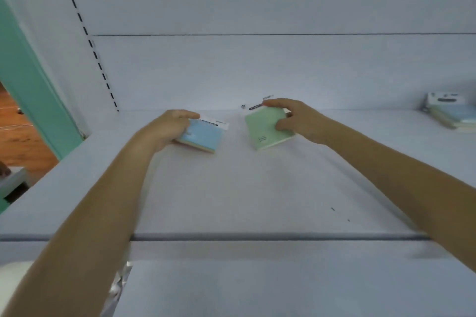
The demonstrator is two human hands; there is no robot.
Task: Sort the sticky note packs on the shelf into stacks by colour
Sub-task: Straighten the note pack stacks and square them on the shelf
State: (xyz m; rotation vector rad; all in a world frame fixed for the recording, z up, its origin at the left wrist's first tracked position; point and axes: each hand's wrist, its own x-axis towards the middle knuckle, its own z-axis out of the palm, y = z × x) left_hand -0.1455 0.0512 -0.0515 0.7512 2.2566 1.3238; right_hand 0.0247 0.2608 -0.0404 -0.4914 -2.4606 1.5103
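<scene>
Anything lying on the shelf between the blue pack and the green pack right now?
No. In the head view the shelf is bare between the blue pack in the left hand and the green pack in the right hand.

Both arms reach onto white shelf (257, 188). Left hand (167, 127) grips blue pack (203, 136) at its left edge; pack low on shelf, white header card toward rear. Right hand (296, 119) holds green pack (265, 127), tilted, thumb on face, index finger along top edge. The two packs near each other, not touching. Third stack of packs (450, 113) far right near back wall, blue on top. Picture slightly blurred.
</scene>
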